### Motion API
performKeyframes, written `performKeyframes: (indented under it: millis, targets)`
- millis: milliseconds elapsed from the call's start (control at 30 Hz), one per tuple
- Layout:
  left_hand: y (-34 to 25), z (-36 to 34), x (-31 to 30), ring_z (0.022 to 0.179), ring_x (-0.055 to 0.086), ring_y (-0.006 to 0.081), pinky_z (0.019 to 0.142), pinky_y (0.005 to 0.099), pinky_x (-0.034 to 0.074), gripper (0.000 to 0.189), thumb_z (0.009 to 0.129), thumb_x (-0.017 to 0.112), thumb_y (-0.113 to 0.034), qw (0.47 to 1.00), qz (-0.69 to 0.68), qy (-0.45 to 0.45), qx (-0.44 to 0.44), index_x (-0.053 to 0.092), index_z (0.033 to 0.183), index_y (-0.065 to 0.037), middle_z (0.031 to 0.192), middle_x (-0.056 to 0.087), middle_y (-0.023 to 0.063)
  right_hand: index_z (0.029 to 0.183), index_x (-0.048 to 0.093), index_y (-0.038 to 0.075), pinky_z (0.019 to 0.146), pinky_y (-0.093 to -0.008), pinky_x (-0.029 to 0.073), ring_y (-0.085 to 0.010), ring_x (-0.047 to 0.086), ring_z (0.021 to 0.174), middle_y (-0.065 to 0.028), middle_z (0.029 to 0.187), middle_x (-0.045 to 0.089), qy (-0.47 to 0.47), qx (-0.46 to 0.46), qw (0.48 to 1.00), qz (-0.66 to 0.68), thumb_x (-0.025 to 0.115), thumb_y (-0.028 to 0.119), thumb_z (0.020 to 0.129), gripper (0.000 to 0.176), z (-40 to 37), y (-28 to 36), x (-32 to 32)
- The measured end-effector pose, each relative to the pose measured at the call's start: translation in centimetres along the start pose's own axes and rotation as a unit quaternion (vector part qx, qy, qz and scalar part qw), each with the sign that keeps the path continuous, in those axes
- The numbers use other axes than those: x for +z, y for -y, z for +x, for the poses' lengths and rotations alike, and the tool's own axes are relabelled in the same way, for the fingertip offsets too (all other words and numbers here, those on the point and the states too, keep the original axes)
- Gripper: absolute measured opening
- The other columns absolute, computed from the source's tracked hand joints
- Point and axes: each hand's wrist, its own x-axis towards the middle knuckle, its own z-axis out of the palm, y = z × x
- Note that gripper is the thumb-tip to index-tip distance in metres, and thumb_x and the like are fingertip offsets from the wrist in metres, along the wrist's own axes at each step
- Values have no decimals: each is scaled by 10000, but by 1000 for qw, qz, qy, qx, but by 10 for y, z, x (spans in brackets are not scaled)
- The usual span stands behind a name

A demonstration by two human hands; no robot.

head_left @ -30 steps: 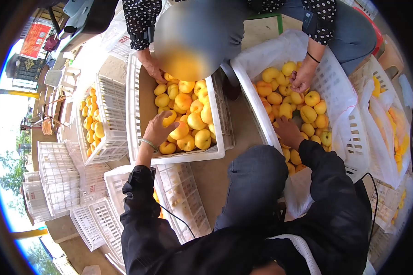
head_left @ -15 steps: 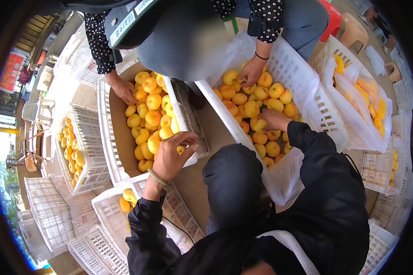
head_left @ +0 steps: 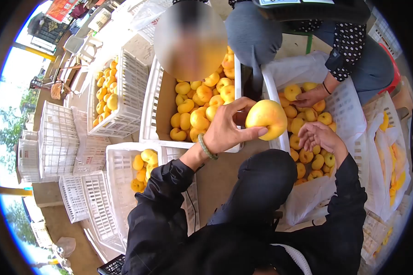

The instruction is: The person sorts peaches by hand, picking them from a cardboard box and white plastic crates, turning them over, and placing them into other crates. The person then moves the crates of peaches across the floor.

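Pinching one yellow fruit [head_left: 266, 120] at 12 o'clock from your knee [head_left: 268, 170], your left hand [head_left: 225, 130] has left the 10 o'clock crate [head_left: 152, 105]; your right hand [head_left: 326, 138], fingers spread, has risen at the 2 o'clock crate [head_left: 271, 87], isolating one fruit.

No text could be read: marks on the red banner [head_left: 61, 10] were too small, and the white label [head_left: 280, 2] on the dark device [head_left: 319, 13] was cut off.
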Motion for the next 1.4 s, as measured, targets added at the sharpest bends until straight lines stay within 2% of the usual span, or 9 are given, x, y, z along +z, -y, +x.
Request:
performKeyframes:
  millis: [133,367,467,667,767,933,1100,1200,1400]
  targets:
    - [56,-15,-97,585,615,85,553,218,478,383,807,695,-320,982,75,-81,-154,629,914,42,670,618,42,1040,540,-1,645,-343,516,-266,647,797,-159,913,642,-161,145,830,-513,675,324,772,443,36,-91,-41]
    - [174,8,-195,799,651,200,712,303,532,518,780,693,-326,868,211,-165,-417,547,1169,-17,930,636,145,1095,499,6,815,-414,464,-362,572,959,-229,1008,587,-162,72,790,-587,737,310,672,572,80,-200,-51]
    - [169,7,-182,1095,547,283,892,415,461,699,722,726,-319,855,494,18,-156,423,1307,-85,1204,511,206,1063,498,11,778,-430,477,-374,585,901,-220,916,593,-214,38,770,-600,694,280,703,490,79,-204,-45]
    - [144,8,-115,1121,470,360,926,421,426,807,579,816,-316,714,651,194,-169,455,1274,-120,1160,496,163,1004,514,24,710,-460,493,-393,601,809,-227,862,605,-291,62,722,-624,543,263,807,311,84,-179,-23]
    - [173,5,-111,1005,543,307,817,386,485,536,674,744,-276,652,709,254,-89,540,1136,-98,1070,542,119,1000,533,36,658,-442,515,-335,622,785,-185,875,622,-297,54,738,-603,529,275,818,300,74,-171,-34]
    - [171,-9,-114,860,613,232,697,314,506,145,785,584,-132,610,760,220,34,583,927,-102,940,587,78,1109,537,80,511,-308,504,-167,618,687,-67,864,626,-236,13,968,90,501,331,878,343,14,-56,-26]
    - [136,14,-135,914,599,307,778,400,471,525,637,739,-217,729,605,204,-244,515,1092,-85,1031,594,115,1144,529,53,542,-310,495,-165,614,692,-79,862,625,-74,-98,987,108,528,318,849,396,-22,0,15]
    - [145,0,-144,1034,553,313,823,395,463,695,593,799,-339,791,566,182,-143,503,1184,-124,1159,545,124,1158,508,39,557,-308,504,-178,616,717,-90,888,618,-68,-123,984,107,544,293,837,411,-21,12,36]
    - [181,10,-116,1013,581,304,826,406,483,679,563,824,-377,657,679,278,-176,576,1105,-51,1141,537,134,1239,415,40,549,-308,504,-204,609,690,-121,911,604,-90,-107,983,123,583,246,825,492,-12,13,57]
